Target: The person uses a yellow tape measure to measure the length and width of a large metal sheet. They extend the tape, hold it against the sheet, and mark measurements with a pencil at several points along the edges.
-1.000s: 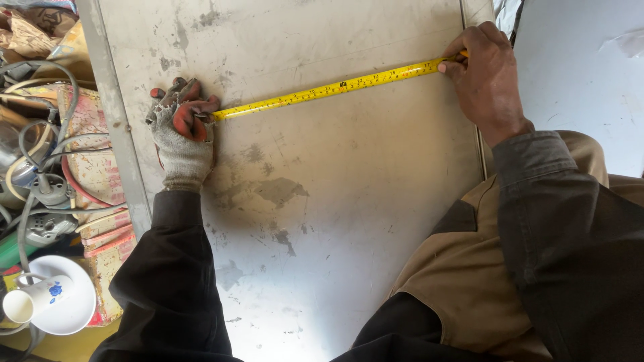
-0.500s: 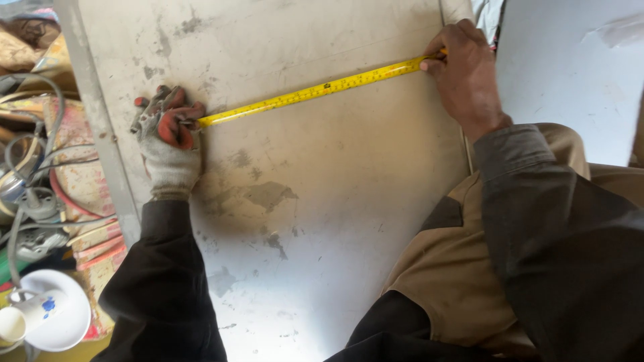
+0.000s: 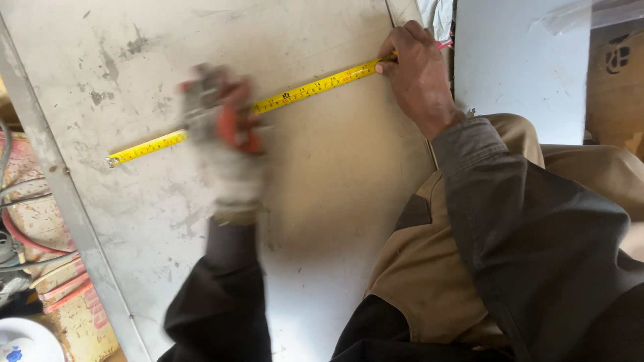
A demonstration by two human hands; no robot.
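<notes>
A yellow tape measure blade (image 3: 302,90) lies slanted across a scuffed grey metal sheet (image 3: 322,201). Its free end (image 3: 113,161) rests near the sheet's left edge. My left hand (image 3: 225,137), in a grey and red work glove, is blurred by motion and sits over the middle of the blade; whether it grips anything is unclear. My bare right hand (image 3: 417,70) pinches the blade down at the sheet's right edge. My dark sleeves and tan trousers fill the lower right.
A metal frame rail (image 3: 60,194) borders the sheet on the left, with cables, hoses and orange blocks (image 3: 74,315) beyond it. A white dish (image 3: 23,340) is at the bottom left. A pale panel (image 3: 516,67) and a cardboard box (image 3: 614,87) stand at the upper right.
My left hand has let go of the tape's end at the left edge and moved right along the blade. The right hand stays on the tape at the right edge.
</notes>
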